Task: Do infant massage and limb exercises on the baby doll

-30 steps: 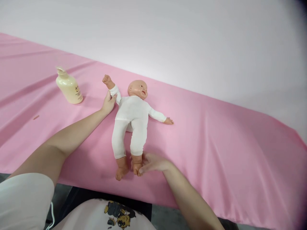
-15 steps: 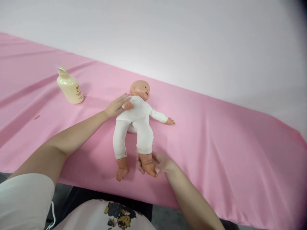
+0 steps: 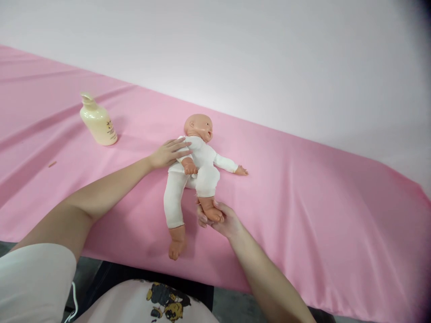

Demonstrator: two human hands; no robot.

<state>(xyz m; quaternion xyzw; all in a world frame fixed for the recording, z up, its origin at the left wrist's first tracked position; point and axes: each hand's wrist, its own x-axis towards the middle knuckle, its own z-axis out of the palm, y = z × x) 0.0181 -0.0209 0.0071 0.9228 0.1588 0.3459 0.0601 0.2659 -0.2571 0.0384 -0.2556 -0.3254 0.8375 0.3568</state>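
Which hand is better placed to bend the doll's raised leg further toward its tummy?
The right hand, probably: its fingers already cup the foot of the doll, knee bent up. The left hand lies flat on the doll's shoulder.

Left arm extended forward and to the right, forearm bare, a short white sleeve at the upper arm; left hand lies palm down with fingers straight and slightly spread. Right arm reaches forward from lower right; right hand is turned palm up, fingers curled in a loose cupping grasp.
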